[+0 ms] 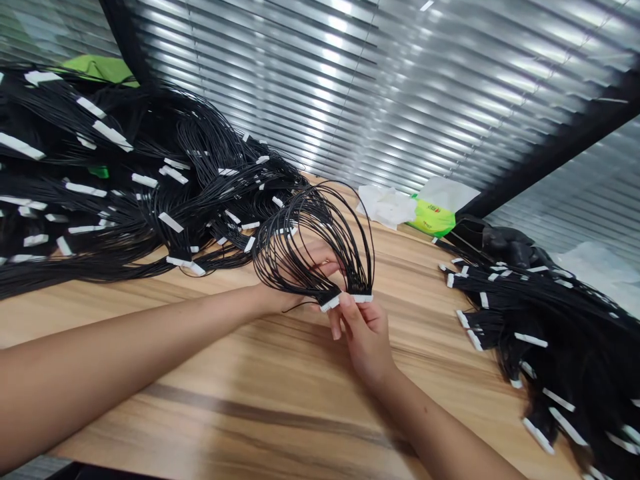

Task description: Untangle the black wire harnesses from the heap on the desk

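A looped bundle of thin black wires arches above the wooden table, its two white connectors side by side at the bottom. My right hand pinches the connectors where their inner ends meet, thumb on top. Behind the wires, my left hand reaches through the loop and is partly covered by them; its fingers are bent around the wires near the left connector. One loose wire end sticks out to the left, below the loop.
A large heap of black wires with white connectors fills the table's left and back. Another pile lies on the right. White tissue and a green packet are at the back edge of the wooden table, before window blinds.
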### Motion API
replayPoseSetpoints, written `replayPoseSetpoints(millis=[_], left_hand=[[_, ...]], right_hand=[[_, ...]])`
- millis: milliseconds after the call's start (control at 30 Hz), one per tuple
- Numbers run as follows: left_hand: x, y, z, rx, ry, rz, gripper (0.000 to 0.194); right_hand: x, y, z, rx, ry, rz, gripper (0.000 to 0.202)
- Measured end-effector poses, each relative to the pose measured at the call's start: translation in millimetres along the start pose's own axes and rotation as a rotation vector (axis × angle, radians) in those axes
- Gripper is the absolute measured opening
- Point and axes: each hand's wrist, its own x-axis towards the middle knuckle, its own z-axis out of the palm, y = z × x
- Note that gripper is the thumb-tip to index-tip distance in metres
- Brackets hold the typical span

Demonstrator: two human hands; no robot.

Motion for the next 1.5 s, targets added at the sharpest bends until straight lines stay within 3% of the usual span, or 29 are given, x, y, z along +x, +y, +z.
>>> replayPoseSetpoints(millis=[100, 367, 533, 633, 733, 833, 967, 1300, 1500], left_hand=[[-3, 1, 3.4, -0.075, -0.030, -0.021, 0.029], [-2, -11, 10.0, -0.132, 0.146, -0.165, 0.022], [-6, -15, 8.9, 0.194, 0.136, -0.291, 0.025], [-6, -10, 5.6, 0.305, 0.129, -0.162, 0.023], [-5, -5, 2.8, 0.330, 0.223, -0.014, 0.014], [-4, -2, 2.1, 0.219, 0.198, -0.034, 0.016], [-4, -1, 3.6, 0.011, 0.145, -0.157, 0.016], [-2, -3, 15.4, -0.272, 0.251, -0.484, 0.020], [-2, 1, 20.5, -0.501, 0.292, -0.534, 0.018]], right_hand=[[0, 0, 0, -0.007, 0.012, -0.003, 0.032], [3, 2, -2, -0.032, 0.176, -0.042, 0.034], [12, 0, -7, -0.030, 0.390, -0.113, 0.033], [18, 0, -10, -0.042, 0.463, -0.121, 0.034], [21, 1, -11, -0.055, 0.479, -0.113, 0.037], [20, 1, -11, -0.104, 0.478, -0.109, 0.038], [18, 1, -9, -0.151, 0.466, -0.114, 0.039], [17, 1, -7, -0.254, 0.457, -0.091, 0.038], [14, 1, -5, -0.251, 0.420, -0.111, 0.039]])
